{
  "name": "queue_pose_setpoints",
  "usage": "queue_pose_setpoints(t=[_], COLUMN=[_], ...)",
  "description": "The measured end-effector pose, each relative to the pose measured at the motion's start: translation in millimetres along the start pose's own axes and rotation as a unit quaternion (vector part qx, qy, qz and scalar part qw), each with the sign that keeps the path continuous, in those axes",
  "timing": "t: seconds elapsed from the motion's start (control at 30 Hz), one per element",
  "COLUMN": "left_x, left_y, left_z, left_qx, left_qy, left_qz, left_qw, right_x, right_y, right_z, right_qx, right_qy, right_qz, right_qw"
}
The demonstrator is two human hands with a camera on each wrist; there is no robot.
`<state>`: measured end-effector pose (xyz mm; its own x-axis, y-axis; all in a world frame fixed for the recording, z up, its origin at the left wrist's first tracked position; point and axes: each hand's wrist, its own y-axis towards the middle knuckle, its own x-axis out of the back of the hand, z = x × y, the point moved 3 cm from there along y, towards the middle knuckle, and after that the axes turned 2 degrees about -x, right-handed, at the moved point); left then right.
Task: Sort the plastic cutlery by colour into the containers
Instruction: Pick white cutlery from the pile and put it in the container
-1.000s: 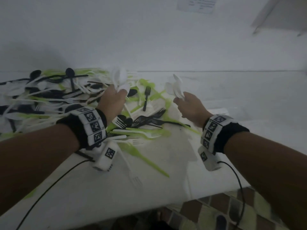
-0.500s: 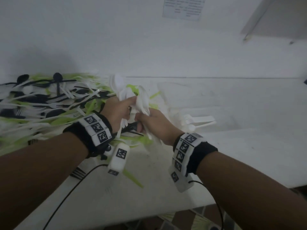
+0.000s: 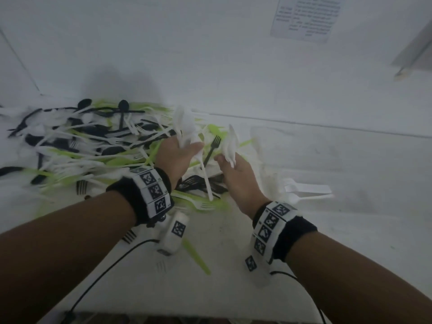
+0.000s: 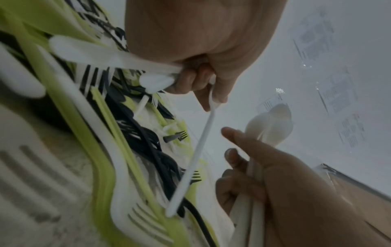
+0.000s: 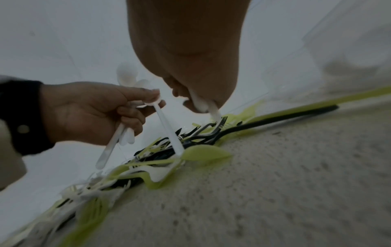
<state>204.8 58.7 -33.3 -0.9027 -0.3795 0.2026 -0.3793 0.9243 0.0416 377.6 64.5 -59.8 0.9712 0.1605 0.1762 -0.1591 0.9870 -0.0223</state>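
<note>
A mixed heap of cutlery (image 3: 88,146) — black, green, white — covers the counter (image 3: 233,242) at left. The left hand (image 3: 174,157) grips a bunch of white spoons (image 3: 184,127); one white piece hangs from its fingertips, seemingly a spoon. The right hand (image 3: 236,176) clasps more white cutlery (image 3: 230,143) — blurred.

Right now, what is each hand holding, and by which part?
Left hand grips a bunch of white spoons by the handles, bowls up. Right hand grips white cutlery by the handles too.
</note>
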Motion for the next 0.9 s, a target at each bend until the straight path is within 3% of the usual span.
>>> queue_pose_setpoints(t=[0.07,0.2,0.37,0.47,0.57,0.73,0.9], left_x=[-1.6,-6.3,-6.0,-10.2,-10.5,-1.3,-5.5], left_y=[-5.2,-13.5,-18.8,-19.8,-18.1,-13.7,-14.6], left_z=[-1.1,-3.9,-6.1,-3.3,1.6,4.7,-2.2], left_qx=[0.008,0.049,0.07,0.119,0.169,0.12,0.087], left_qy=[-0.024,-0.099,-0.083,-0.075,-0.114,-0.063,-0.067], left_qz=[0.01,0.043,0.09,0.128,0.099,0.086,0.084], left_qw=[1.0,0.993,0.99,0.982,0.974,0.987,0.99], right_x=[0.2,-8.2,-8.3,-7.1,-0.6,8.1,-1.6], right_y=[6.0,4.6,3.6,7.9,12.6,15.9,14.7], right_z=[1.2,0.5,0.5,-0.5,-4.6,-2.2,5.5], right_qx=[0.005,0.019,-0.016,-0.024,-0.042,-0.073,-0.061], right_qy=[0.009,0.018,0.092,0.073,0.079,0.109,0.173], right_qz=[-0.021,0.013,0.041,0.018,-0.021,-0.05,-0.01], right_qw=[1.0,1.0,0.995,0.997,0.996,0.99,0.983])
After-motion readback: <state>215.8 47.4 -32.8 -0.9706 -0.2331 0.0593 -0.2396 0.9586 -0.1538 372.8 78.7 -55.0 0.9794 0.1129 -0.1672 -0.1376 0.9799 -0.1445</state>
